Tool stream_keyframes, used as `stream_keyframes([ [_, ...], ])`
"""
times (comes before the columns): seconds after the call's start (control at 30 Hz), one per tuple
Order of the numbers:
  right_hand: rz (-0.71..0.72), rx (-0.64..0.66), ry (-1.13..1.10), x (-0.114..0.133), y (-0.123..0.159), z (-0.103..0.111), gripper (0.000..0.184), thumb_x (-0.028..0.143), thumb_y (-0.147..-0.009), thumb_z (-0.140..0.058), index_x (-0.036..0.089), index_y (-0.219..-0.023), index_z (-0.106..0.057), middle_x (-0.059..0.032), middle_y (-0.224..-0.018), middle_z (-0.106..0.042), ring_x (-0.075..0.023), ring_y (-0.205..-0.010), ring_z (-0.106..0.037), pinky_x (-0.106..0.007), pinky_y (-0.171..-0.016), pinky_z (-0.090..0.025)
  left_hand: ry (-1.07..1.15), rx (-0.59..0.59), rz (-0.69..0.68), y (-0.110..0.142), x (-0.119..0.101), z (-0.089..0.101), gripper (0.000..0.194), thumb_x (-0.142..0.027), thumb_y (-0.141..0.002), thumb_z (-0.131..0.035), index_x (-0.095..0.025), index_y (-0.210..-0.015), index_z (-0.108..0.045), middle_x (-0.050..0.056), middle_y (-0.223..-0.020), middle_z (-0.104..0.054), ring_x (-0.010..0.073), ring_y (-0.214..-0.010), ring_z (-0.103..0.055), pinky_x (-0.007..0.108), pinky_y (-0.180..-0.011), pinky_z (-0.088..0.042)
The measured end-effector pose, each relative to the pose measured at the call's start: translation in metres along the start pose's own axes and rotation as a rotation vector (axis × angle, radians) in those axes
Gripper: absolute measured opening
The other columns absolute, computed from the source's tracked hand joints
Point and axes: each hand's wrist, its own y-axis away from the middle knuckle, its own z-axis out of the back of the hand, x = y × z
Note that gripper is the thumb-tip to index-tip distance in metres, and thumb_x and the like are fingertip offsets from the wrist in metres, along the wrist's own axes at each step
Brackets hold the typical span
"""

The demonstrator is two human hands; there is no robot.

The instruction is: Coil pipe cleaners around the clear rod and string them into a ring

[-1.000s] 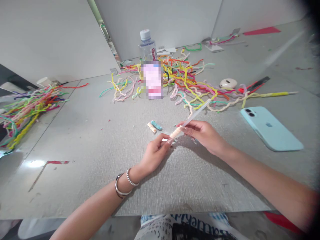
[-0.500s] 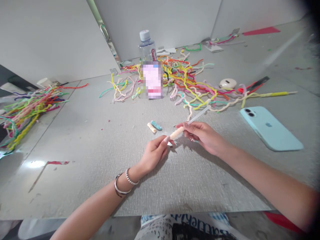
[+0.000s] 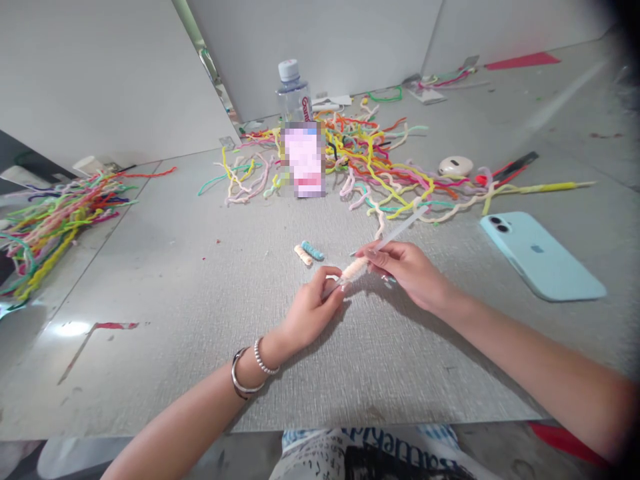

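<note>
The left hand (image 3: 311, 305) is nearest, thumb and fingers pinching the lower end of a fuzzy cream coil (image 3: 354, 269). The right hand (image 3: 407, 267) pinches at its upper end. The coil is held between the two hands, tilted, above the table (image 3: 200, 373). A translucent straw (image 3: 403, 225) slants up and away from the right fingers; whether it runs through the coil cannot be told.

Judged advice: press lightly and evenly at both ends, keep the turns snug, and keep the straw straight. A hard pinch could flatten the pile or bend the straw.

Count, near to far: one coil and one straw in hand. Just beyond lie two finished-looking short pieces, one cream piece (image 3: 303, 255) and one blue piece (image 3: 313, 251), side by side. To the right, one pale-blue phone (image 3: 543, 257). Farther: one white case (image 3: 456, 166), one pixelated pink screen (image 3: 305, 160), two main strand heaps, left heap (image 3: 75, 220) and central heap (image 3: 380, 157), strands uncountable. Behind the screen, one bottle (image 3: 294, 100).
</note>
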Motion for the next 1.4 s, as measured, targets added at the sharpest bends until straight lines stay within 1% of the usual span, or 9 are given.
stream_keyframes([
  [0.07, 0.002, -0.023, 0.03, 0.0, 0.0, 0.0, 0.038, 0.057, -0.069, -0.075, 0.02, -0.081, -0.077, -0.001, -0.067, -0.058, -0.0119, -0.059, -0.041, -0.027, -0.054, -0.03, 0.046, 0.002, -0.025, 0.0, 0.002, 0.0, 0.02, -0.035, -0.096, -0.048, -0.018, -0.107, -0.047, -0.008, -0.059, -0.046, 0.0084, -0.052, -0.043, 0.021, -0.051, -0.035],
  [0.13, 0.002, -0.03, 0.042, 0.0, 0.001, 0.0, 0.039, 0.058, -0.067, -0.076, 0.02, -0.079, -0.077, -0.0004, -0.064, -0.056, -0.012, -0.059, -0.041, -0.027, -0.055, -0.03, 0.072, 0.01, -0.041, -0.001, 0.004, 0.0, 0.017, -0.034, -0.095, -0.048, -0.018, -0.103, -0.047, -0.008, -0.06, -0.046, 0.0077, -0.051, -0.042, 0.021, -0.05, -0.035],
  [0.27, 0.031, 0.013, 0.03, 0.0, 0.001, 0.0, 0.038, 0.058, -0.075, -0.071, 0.021, -0.076, -0.076, -0.0001, -0.065, -0.053, -0.0118, -0.06, -0.041, -0.027, -0.056, -0.03, 0.095, 0.009, -0.047, 0.0, 0.004, 0.0, 0.014, -0.032, -0.095, -0.05, -0.018, -0.096, -0.048, -0.008, -0.06, -0.047, 0.0063, -0.049, -0.041, 0.019, -0.048, -0.034],
  [0.4, 0.037, 0.07, 0.036, 0.001, 0.002, 0.002, 0.037, 0.055, -0.085, -0.061, 0.022, -0.091, -0.077, -0.0008, -0.069, -0.053, -0.0122, -0.062, -0.043, -0.027, -0.057, -0.033, 0.159, -0.021, -0.019, -0.001, 0.003, -0.001, 0.016, -0.034, -0.097, -0.047, -0.018, -0.094, -0.046, -0.008, -0.057, -0.047, 0.0059, -0.046, -0.04, 0.018, -0.045, -0.033],
  [0.53, 0.027, 0.118, 0.031, 0.004, 0.004, 0.003, 0.04, 0.054, -0.087, -0.059, 0.022, -0.105, -0.075, -0.0008, -0.069, -0.052, -0.0127, -0.062, -0.042, -0.026, -0.055, -0.032, 0.233, -0.015, -0.016, -0.002, 0.003, -0.001, 0.022, -0.04, -0.097, -0.049, -0.019, -0.093, -0.044, -0.008, -0.055, -0.047, 0.0054, -0.043, -0.04, 0.018, -0.043, -0.033],
  [0.77, 0.038, 0.171, -0.048, 0.008, 0.005, 0.004, 0.032, 0.048, -0.088, -0.062, 0.025, -0.107, -0.075, -0.0008, -0.076, -0.056, -0.0111, -0.063, -0.043, -0.026, -0.058, -0.034, 0.337, 0.028, -0.033, -0.002, 0.002, 0.002, 0.027, -0.045, -0.095, -0.051, -0.019, -0.093, -0.045, -0.009, -0.054, -0.046, 0.0044, -0.041, -0.038, 0.016, -0.04, -0.03],
  [0.97, 0.002, 0.181, -0.072, 0.01, 0.006, 0.005, 0.034, 0.046, -0.086, -0.063, 0.024, -0.11, -0.074, -0.001, -0.076, -0.056, -0.0113, -0.064, -0.043, -0.026, -0.058, -0.034, 0.306, -0.039, -0.053, -0.002, 0.001, 0.001, 0.03, -0.047, -0.092, -0.055, -0.019, -0.089, -0.045, -0.009, -0.055, -0.044, 0.0045, -0.042, -0.037, 0.016, -0.04, -0.031],
  [1.13, 0.011, 0.18, -0.004, 0.008, 0.005, 0.004, 0.039, 0.048, -0.087, -0.061, 0.023, -0.115, -0.072, -0.0035, -0.081, -0.059, -0.0133, -0.067, -0.045, -0.027, -0.059, -0.036, 0.197, -0.067, -0.094, 0.0, 0.003, 0.0, 0.024, -0.041, -0.094, -0.054, -0.019, -0.091, -0.046, -0.007, -0.059, -0.046, 0.005, -0.046, -0.041, 0.017, -0.043, -0.033],
  [1.4, -0.056, 0.303, -0.038, 0.009, 0.006, 0.003, 0.042, 0.049, -0.088, -0.057, 0.02, -0.113, -0.073, -0.0032, -0.074, -0.057, -0.0148, -0.066, -0.048, -0.028, -0.06, -0.037, 0.21, -0.088, -0.1, 0.001, 0.002, 0.0, 0.022, -0.039, -0.094, -0.054, -0.018, -0.091, -0.048, -0.006, -0.06, -0.049, 0.0049, -0.046, -0.042, 0.017, -0.042, -0.033],
])
